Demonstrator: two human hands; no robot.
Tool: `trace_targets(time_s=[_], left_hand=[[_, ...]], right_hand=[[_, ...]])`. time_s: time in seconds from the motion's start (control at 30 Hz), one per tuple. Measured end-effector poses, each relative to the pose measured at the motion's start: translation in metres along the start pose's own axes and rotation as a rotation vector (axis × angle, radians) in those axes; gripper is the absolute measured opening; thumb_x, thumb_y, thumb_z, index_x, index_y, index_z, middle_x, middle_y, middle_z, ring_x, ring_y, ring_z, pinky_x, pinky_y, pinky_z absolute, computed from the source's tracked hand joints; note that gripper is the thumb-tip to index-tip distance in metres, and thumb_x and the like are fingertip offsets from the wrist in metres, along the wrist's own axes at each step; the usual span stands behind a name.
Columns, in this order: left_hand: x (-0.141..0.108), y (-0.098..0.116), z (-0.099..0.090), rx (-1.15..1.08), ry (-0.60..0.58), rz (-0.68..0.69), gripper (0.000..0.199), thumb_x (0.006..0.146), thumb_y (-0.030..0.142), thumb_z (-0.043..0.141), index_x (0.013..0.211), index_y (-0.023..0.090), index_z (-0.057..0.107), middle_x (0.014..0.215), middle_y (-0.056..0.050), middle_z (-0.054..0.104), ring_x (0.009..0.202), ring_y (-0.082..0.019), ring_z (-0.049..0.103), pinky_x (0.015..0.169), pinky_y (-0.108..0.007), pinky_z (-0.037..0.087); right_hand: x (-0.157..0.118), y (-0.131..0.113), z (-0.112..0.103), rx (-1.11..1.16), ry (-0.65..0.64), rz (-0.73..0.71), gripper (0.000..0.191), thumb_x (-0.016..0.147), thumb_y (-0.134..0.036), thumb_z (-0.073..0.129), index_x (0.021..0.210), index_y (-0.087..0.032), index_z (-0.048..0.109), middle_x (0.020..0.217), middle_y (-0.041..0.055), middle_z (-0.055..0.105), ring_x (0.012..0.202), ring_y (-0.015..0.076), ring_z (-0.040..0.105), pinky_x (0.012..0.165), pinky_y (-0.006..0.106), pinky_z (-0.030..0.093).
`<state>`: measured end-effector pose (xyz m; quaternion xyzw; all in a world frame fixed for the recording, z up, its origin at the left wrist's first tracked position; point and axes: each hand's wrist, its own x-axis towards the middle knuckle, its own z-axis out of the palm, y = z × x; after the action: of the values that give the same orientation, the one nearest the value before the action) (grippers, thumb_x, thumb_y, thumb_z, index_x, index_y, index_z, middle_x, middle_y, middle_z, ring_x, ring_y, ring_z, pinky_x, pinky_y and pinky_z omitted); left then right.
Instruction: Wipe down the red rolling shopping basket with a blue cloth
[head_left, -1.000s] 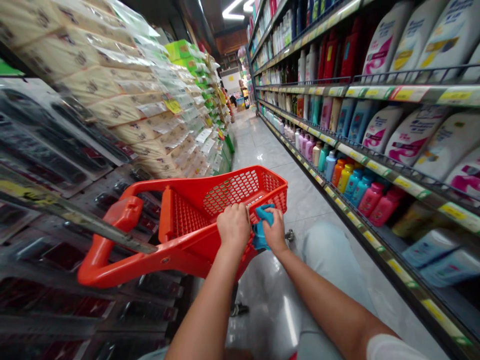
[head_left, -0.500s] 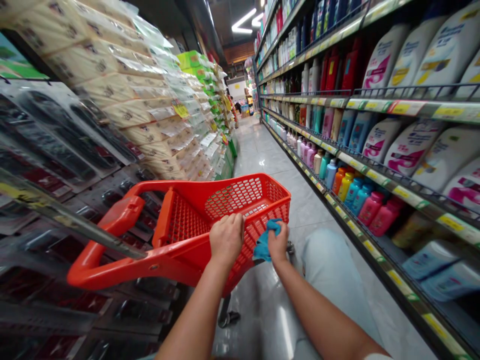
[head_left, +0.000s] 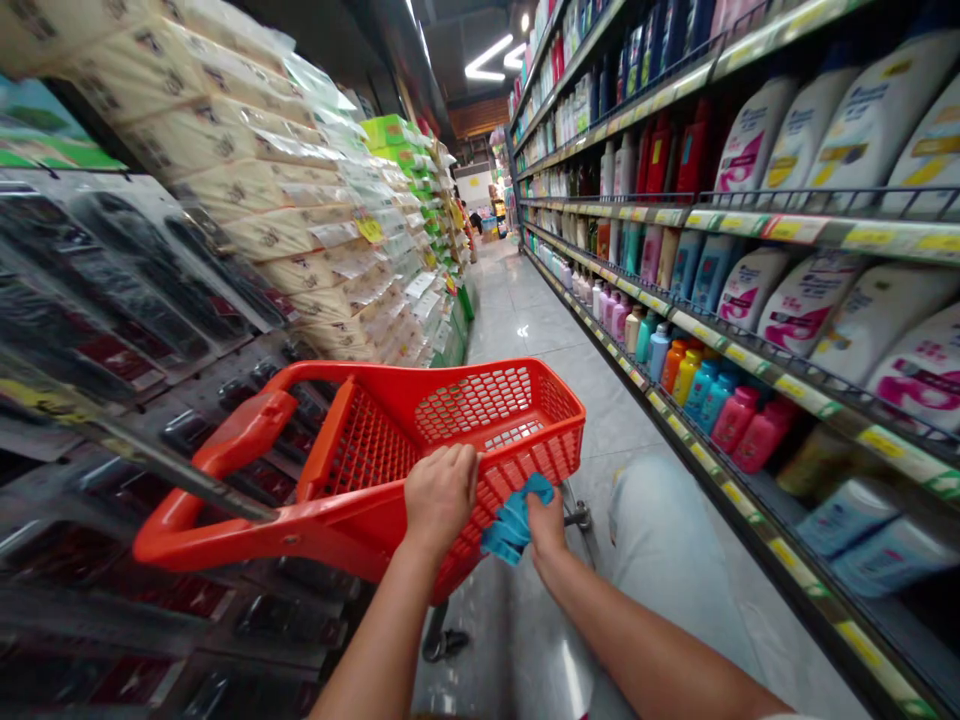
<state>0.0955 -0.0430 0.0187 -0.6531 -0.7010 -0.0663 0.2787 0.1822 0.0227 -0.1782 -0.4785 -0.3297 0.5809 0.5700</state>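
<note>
A red plastic shopping cart [head_left: 352, 515] stands in front of me, its handle pointing left and its basket bare inside. My left hand [head_left: 441, 492] is closed over the near rim of the basket. In my right hand [head_left: 546, 520] is a crumpled blue cloth [head_left: 510, 525], pinched between thumb and fingers. The cloth lies against the lattice on the cart's near side, below the rim. Part of the cloth and the right fingertips are hidden behind the hand and folds.
Shelves [head_left: 757, 370] of shampoo and wash bottles line the right side. Stacked tissue packs [head_left: 285, 210] and hanging packaged brushes [head_left: 142, 260] fill the left. A tiled aisle floor [head_left: 510, 300] runs ahead. My jean-clad knee [head_left: 667, 540] is right of the cart.
My right hand and the cloth have moved down and slightly left along the cart's side. My left hand appears slightly lower and farther left, still on the rim.
</note>
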Motion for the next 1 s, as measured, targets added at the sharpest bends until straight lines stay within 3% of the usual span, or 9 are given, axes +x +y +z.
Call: trace_targets(time_s=[0.17, 0.33, 0.5, 0.63, 0.8, 1.0], left_hand=[[-0.012, -0.004, -0.005, 0.003, 0.060, 0.051, 0.030, 0.102, 0.028, 0.043, 0.078, 0.021, 0.059, 0.072, -0.003, 0.067, 0.071, -0.019, 0.060, 0.068, -0.034, 0.036], [-0.020, -0.006, -0.010, -0.020, 0.141, 0.097, 0.028, 0.101, 0.027, 0.048, 0.075, 0.021, 0.059, 0.070, -0.002, 0.065, 0.068, -0.018, 0.059, 0.067, -0.033, 0.037], [-0.031, -0.004, -0.016, -0.018, 0.213, 0.117, 0.028, 0.099, 0.029, 0.052, 0.072, 0.022, 0.058, 0.067, -0.001, 0.064, 0.064, -0.017, 0.058, 0.066, -0.032, 0.037], [-0.038, -0.001, -0.023, -0.011, 0.239, 0.147, 0.029, 0.099, 0.028, 0.051, 0.071, 0.022, 0.057, 0.065, 0.001, 0.062, 0.062, -0.016, 0.057, 0.065, -0.031, 0.037], [-0.039, 0.005, -0.029, -0.049, 0.247, 0.185, 0.032, 0.100, 0.028, 0.050, 0.069, 0.022, 0.055, 0.064, 0.001, 0.061, 0.061, -0.016, 0.056, 0.065, -0.031, 0.038], [-0.042, 0.005, -0.034, -0.096, 0.248, 0.215, 0.035, 0.101, 0.029, 0.049, 0.067, 0.022, 0.055, 0.061, 0.002, 0.059, 0.060, -0.015, 0.055, 0.064, -0.030, 0.038]], right_hand=[[0.030, -0.024, -0.037, -0.035, 0.121, 0.068, 0.028, 0.067, -0.035, 0.055, 0.092, -0.022, 0.058, 0.074, 0.0010, 0.069, 0.064, 0.0202, 0.064, 0.060, 0.030, 0.052], [0.043, -0.047, -0.069, -0.065, 0.153, 0.040, 0.029, 0.067, -0.038, 0.055, 0.091, -0.024, 0.058, 0.068, -0.0007, 0.066, 0.061, 0.0205, 0.063, 0.057, 0.031, 0.053], [0.052, -0.085, -0.093, -0.094, 0.097, -0.068, 0.034, 0.067, -0.039, 0.060, 0.097, -0.023, 0.065, 0.073, -0.0004, 0.069, 0.065, 0.0202, 0.063, 0.060, 0.029, 0.051], [0.062, -0.120, -0.110, -0.156, -0.020, -0.164, 0.040, 0.066, -0.038, 0.062, 0.102, -0.020, 0.070, 0.078, 0.0010, 0.071, 0.065, 0.0187, 0.061, 0.061, 0.028, 0.049], [0.068, -0.143, -0.131, -0.153, -0.138, -0.076, 0.043, 0.063, -0.036, 0.064, 0.102, -0.020, 0.071, 0.070, -0.0027, 0.067, 0.056, 0.0159, 0.055, 0.052, 0.026, 0.044], [0.084, -0.152, -0.133, -0.018, -0.124, -0.023, 0.046, 0.059, -0.038, 0.071, 0.102, -0.020, 0.070, 0.062, -0.0054, 0.063, 0.049, 0.0123, 0.048, 0.047, 0.023, 0.038]])
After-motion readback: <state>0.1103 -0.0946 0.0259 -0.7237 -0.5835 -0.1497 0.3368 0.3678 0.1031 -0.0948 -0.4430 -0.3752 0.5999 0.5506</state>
